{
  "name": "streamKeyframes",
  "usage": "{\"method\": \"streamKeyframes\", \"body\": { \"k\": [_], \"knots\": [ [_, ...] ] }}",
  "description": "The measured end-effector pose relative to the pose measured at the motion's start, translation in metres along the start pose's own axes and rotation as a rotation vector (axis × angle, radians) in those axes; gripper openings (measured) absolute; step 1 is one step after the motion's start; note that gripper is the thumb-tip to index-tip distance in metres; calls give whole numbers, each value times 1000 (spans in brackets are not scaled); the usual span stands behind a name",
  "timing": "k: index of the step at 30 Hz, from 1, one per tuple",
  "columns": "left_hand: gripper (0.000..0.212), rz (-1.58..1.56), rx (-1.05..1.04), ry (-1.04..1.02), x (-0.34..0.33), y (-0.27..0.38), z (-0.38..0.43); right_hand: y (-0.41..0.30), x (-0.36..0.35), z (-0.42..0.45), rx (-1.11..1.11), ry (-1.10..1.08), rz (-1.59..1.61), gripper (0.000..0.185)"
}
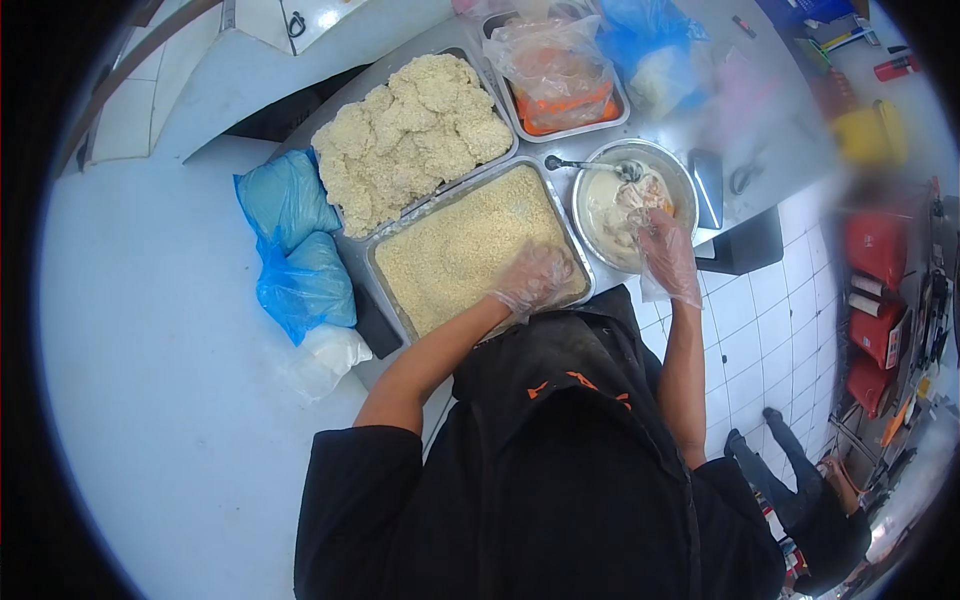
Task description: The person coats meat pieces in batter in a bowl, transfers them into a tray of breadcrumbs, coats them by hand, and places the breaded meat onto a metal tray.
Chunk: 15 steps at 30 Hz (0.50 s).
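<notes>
My left hand (534, 276), in a clear plastic glove, rests with curled fingers on the breadcrumbs (457, 240) in a metal tray (384, 291). Whether it encloses anything is hidden. My right hand (666, 251), also gloved, reaches over the near rim of a round metal bowl (691, 196). Its fingertips are at the batter-coated pieces of food (646, 193) in pale batter (600, 196); their grip is unclear. A dark-handled spoon (589, 163) lies across the bowl's far left rim. Beyond the crumb tray, a second tray holds piled crumb-coated pieces (412, 135).
Blue plastic bags (289, 202) sit left of the trays, with a white bag (330, 356) nearer me. Behind the bowl, a tray (626, 114) holds a clear bag of orange food (559, 82). A phone-like device (705, 187) lies right of the bowl. Another person (814, 502) is at lower right.
</notes>
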<state>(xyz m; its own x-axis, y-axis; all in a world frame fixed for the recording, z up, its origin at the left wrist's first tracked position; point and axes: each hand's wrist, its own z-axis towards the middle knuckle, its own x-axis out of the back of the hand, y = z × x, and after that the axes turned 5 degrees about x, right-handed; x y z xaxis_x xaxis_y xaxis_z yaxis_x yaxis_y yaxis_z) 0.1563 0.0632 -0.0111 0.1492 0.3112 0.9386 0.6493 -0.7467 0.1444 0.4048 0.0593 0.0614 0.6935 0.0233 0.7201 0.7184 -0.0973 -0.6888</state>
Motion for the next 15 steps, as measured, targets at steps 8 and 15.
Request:
{"method": "streamKeyframes", "body": {
  "k": [8, 15],
  "knots": [
    [27, -178, 163, 283, 22, -52, -52, 4, 5, -7, 3, 37, -10, 31],
    [50, -106, 524, 413, -7, -40, 2, -13, 7, -3, 4, -28, -6, 27]
  ]
}}
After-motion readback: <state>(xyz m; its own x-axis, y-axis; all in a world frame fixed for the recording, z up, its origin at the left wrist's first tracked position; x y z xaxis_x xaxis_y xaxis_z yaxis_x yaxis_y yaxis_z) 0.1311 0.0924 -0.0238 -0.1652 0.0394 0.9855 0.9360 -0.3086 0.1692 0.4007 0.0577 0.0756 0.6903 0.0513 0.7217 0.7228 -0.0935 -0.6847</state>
